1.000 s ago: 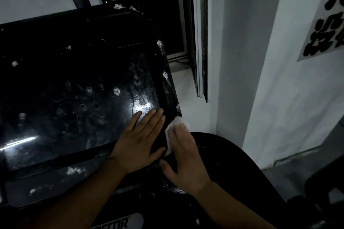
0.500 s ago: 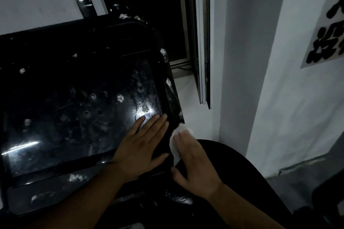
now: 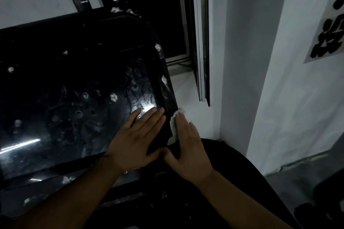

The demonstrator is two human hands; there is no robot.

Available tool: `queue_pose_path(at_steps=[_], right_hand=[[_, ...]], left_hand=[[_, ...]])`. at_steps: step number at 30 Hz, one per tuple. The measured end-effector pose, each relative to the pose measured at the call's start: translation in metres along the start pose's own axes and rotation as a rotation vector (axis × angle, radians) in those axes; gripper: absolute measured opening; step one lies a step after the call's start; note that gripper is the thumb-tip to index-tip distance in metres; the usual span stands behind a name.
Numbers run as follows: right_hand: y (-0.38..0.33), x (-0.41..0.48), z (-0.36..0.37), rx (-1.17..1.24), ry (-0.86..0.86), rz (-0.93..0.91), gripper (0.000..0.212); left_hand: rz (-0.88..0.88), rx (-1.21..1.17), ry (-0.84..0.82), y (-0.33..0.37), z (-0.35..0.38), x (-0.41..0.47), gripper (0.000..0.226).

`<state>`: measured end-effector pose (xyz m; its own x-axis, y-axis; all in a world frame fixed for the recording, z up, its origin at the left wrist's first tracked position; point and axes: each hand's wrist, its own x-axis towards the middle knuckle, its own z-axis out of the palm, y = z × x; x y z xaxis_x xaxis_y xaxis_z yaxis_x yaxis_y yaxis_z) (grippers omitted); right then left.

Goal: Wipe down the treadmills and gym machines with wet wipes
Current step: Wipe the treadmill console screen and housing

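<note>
The treadmill's black glossy console screen [image 3: 65, 102] fills the left half, smeared and dotted with pale spots. My left hand [image 3: 135, 135] lies flat on its lower right corner, fingers straight and together. My right hand [image 3: 188, 147] presses a white wet wipe [image 3: 174, 128] flat against the console's right side edge [image 3: 168, 91], fingers straight. Only the wipe's left part and top show from under the fingers.
A white window sill [image 3: 188, 91] and an open window frame [image 3: 200, 42] stand just right of the console. A white wall [image 3: 290, 80] with black lettering [image 3: 329, 39] runs down the right. A black curved handrail [image 3: 232, 163] passes under my right wrist.
My right hand has slid the wipe a little up along the console's right edge. My left hand stays flat on the screen corner. The view has tilted slightly.
</note>
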<state>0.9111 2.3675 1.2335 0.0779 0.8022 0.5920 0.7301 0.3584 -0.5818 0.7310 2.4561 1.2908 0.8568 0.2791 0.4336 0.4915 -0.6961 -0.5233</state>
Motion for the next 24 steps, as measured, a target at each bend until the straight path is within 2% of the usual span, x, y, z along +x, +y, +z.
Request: queue_pose_path(at_steps=[3, 7, 12, 16, 21, 24], right_hand=[[0.012, -0.013, -0.004, -0.058, -0.058, -0.071, 0.094], [-0.004, 0.019, 0.0, -0.013, 0.002, 0.001, 0.092], [0.003, -0.022, 0.003, -0.019, -0.022, -0.131, 0.09], [-0.01, 0.008, 0.006, 0.041, 0.057, -0.023, 0.088], [-0.002, -0.015, -0.002, 0.008, -0.015, -0.122, 0.085], [-0.007, 0.013, -0.005, 0.044, 0.038, -0.035, 0.081]], left_hand=[[-0.004, 0.007, 0.007, 0.001, 0.0, 0.0, 0.082], [0.009, -0.006, -0.002, -0.001, -0.001, -0.001, 0.084], [0.0, 0.007, -0.017, 0.001, 0.001, -0.001, 0.084], [0.019, -0.006, -0.042, -0.001, -0.001, -0.001, 0.082], [-0.009, 0.007, -0.017, 0.002, -0.003, 0.001, 0.08], [-0.001, -0.029, -0.015, 0.002, -0.004, 0.002, 0.078]])
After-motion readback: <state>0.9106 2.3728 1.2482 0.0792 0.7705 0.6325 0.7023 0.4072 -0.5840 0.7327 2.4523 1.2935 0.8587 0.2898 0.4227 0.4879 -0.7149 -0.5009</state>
